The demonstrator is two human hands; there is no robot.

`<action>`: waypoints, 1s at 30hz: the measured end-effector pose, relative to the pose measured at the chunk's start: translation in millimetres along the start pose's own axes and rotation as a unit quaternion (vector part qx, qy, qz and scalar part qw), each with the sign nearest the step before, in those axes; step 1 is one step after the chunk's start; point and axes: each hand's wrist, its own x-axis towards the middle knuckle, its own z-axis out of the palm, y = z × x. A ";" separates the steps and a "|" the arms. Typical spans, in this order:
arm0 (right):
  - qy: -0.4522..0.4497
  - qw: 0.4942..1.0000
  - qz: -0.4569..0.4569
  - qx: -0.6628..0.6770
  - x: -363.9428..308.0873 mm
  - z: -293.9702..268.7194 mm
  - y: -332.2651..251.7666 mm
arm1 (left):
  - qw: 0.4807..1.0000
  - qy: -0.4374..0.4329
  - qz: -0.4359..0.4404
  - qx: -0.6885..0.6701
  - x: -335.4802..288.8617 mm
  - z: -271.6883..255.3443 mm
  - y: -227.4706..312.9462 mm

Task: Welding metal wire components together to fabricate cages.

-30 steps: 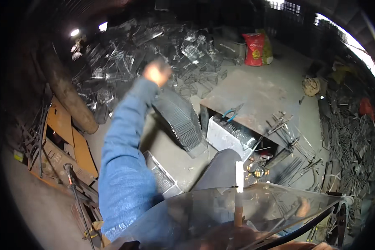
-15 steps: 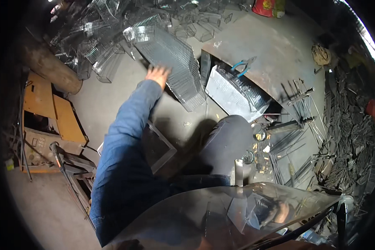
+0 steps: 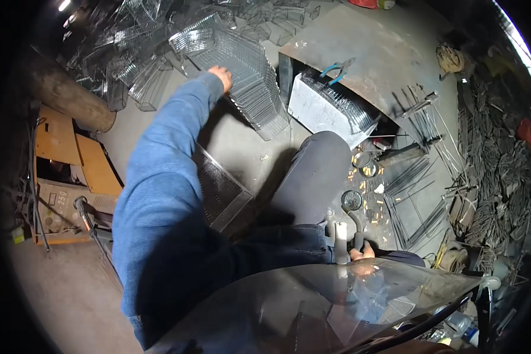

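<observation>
My left hand [image 3: 220, 76] reaches forward and closes over the left edge of a long wire mesh basket [image 3: 251, 82] on the floor. At the lower right my right hand [image 3: 364, 251] is wrapped round the dark handle of a bent-neck tool that looks like a welding torch [image 3: 357, 221]. The visor hides part of that hand. To the right of the basket, a silvery mesh basket [image 3: 321, 106] lies tilted against a metal plate [image 3: 360, 44]. Blue-handled pliers [image 3: 337, 71] rest on the plate's edge.
Several wire baskets [image 3: 141, 65] are heaped at the back left. A mesh frame [image 3: 221, 189] lies beside my knee [image 3: 312, 171]. An orange machine [image 3: 71, 177] stands left, below a thick pipe [image 3: 71, 91]. Metal rods [image 3: 416, 200] lie right. A transparent visor [image 3: 312, 295] crosses the lower view.
My left hand has gone from spread above the basket to closed on its edge. My right hand has come into direct view with the bent-neck tool. The view has shifted slightly.
</observation>
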 end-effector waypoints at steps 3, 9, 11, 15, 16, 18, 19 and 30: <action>0.000 0.999 0.020 -0.032 -5.0 -4.7 4.8 | 0.973 -0.115 -0.085 -0.180 13.7 -17.6 5.2; 0.009 0.995 -0.006 -0.097 -8.3 5.5 17.5 | 0.994 -0.057 0.018 -0.088 -10.7 -115.9 -46.1; -0.012 0.990 -0.035 -0.134 -5.7 10.5 26.7 | 0.979 0.093 -0.068 -0.166 -21.9 -114.7 -85.1; -0.024 0.980 -0.005 -0.197 -9.5 9.2 21.9 | 0.906 0.340 -0.117 -0.222 -55.8 -198.0 -105.5; -0.031 0.978 0.001 -0.208 -5.5 12.3 15.6 | 0.854 0.441 -0.161 -0.224 -75.1 -204.7 -118.3; -0.112 0.973 -0.064 -0.193 3.9 7.9 7.1 | 0.696 0.436 -0.170 -0.544 -93.6 -207.9 -139.0; -0.058 0.980 -0.079 -0.172 -3.8 0.4 -9.5 | 0.607 0.468 -0.159 -0.622 -90.8 -205.7 -136.2; 0.403 0.797 -0.177 0.413 69.7 -256.8 -90.3 | 0.251 0.268 0.114 -0.923 70.4 -406.4 140.4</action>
